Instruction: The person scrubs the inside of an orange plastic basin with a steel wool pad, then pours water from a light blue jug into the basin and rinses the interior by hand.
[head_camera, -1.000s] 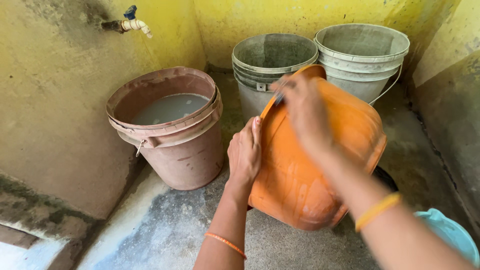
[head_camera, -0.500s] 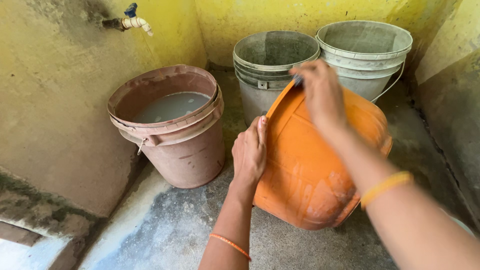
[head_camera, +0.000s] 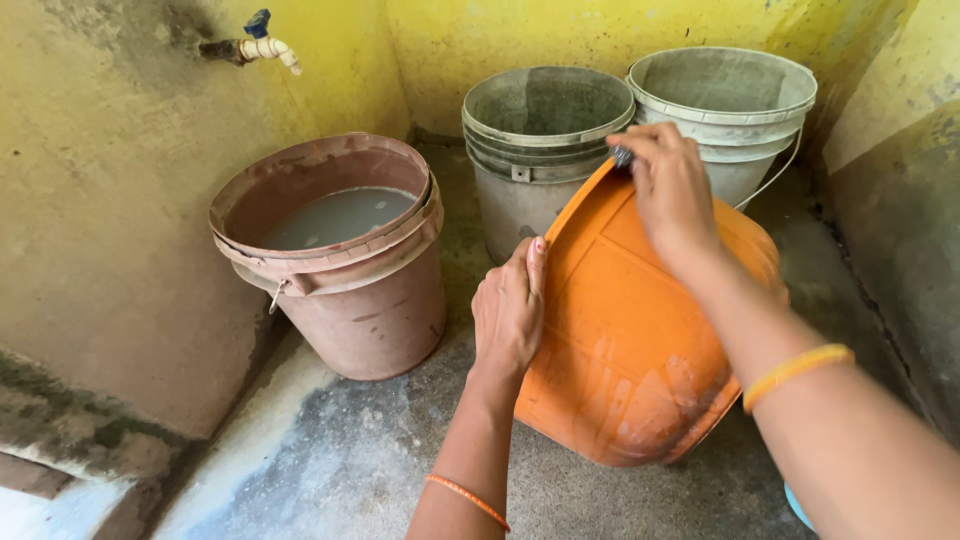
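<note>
A large orange plastic pot (head_camera: 630, 340) stands tilted on the concrete floor, its mouth turned away to the left. My left hand (head_camera: 508, 312) presses flat against its left rim and steadies it. My right hand (head_camera: 668, 190) rests on the upper rim and pinches a small grey scrubber (head_camera: 622, 156) at the rim's top edge. An orange bangle sits on each wrist.
A brown bucket (head_camera: 385, 310) holding cloudy water stands at left under a wall tap (head_camera: 262, 42). Two grey buckets, one (head_camera: 520, 200) beside the other (head_camera: 740, 150), stand against the yellow back wall. A blue object (head_camera: 795, 503) peeks out at bottom right.
The orange pot has shifted slightly right and tipped a little. My right hand slid along the upper rim with the scrubber. My left hand stayed on the left rim.
</note>
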